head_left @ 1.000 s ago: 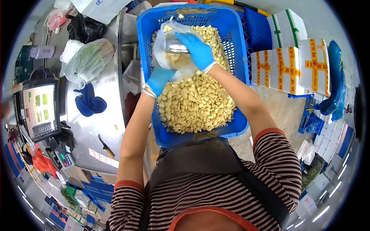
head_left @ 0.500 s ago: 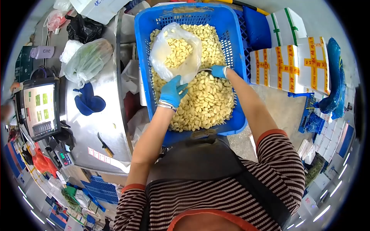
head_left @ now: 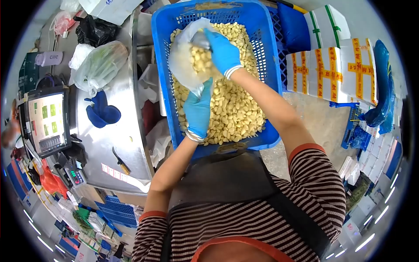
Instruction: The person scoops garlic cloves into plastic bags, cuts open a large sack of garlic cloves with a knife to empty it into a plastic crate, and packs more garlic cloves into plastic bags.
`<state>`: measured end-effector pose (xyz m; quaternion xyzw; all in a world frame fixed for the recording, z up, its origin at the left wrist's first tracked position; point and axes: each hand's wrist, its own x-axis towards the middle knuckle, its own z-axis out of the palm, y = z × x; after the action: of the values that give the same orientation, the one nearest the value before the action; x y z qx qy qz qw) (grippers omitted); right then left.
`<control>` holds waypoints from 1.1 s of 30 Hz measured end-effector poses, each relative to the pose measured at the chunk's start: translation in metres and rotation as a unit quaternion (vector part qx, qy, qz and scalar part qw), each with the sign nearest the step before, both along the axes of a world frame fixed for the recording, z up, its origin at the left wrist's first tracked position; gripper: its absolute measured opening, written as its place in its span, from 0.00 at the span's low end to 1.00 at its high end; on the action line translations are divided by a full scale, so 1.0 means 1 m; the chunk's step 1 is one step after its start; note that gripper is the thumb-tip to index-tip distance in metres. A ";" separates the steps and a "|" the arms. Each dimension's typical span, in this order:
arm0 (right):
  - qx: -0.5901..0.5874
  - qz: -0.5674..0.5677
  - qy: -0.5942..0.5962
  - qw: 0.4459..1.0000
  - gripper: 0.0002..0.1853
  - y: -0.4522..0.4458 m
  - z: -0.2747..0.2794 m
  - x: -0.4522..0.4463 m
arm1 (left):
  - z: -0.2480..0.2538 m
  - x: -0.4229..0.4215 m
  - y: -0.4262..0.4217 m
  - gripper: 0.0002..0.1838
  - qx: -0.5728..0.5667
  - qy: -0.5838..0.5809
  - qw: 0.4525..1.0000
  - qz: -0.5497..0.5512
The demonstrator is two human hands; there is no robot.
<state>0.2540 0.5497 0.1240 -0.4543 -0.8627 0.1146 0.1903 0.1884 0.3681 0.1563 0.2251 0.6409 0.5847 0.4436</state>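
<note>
A large blue plastic basket stands before me, full of pale yellow pieces that look like peeled garlic cloves. Inside its left half, a clear plastic bag gapes with some cloves in it. My left hand, in a blue glove, grips the near rim of this bag. Over the bag's mouth is my gloved right hand, closed on a shiny metal scoop that is tilted into the bag. Cloves beneath the scoop are blurred by motion. The right fingertips are partly hidden.
To the left, a steel table carries a knife, a blue cloth-like item, a bag of greens, a black bag and a touchscreen. White foam boxes with yellow tape stand at right.
My right hand has moved left and away from me, bringing the scoop from the cloves to the bag's mouth. More cloves are tumbling in the bag. My left hand stays at its rim.
</note>
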 end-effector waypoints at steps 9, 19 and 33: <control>-0.280 0.001 -0.146 0.949 0.22 -0.024 -0.083 0.129 | 0.009 -0.041 0.006 0.14 0.141 -0.235 0.960 0.049; -0.603 0.140 -0.273 0.737 0.16 -0.012 -0.111 0.133 | 0.006 -0.035 -0.014 0.27 0.028 -0.106 0.994 -0.023; 0.068 0.031 0.082 0.994 0.29 -0.012 0.042 0.013 | 0.016 -0.035 0.016 0.28 0.075 -0.302 0.950 -0.023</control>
<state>0.2669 0.5381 0.1658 -0.4023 -0.8639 0.0984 0.2867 0.1539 0.3841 0.1726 0.0851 0.4259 0.6614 0.6115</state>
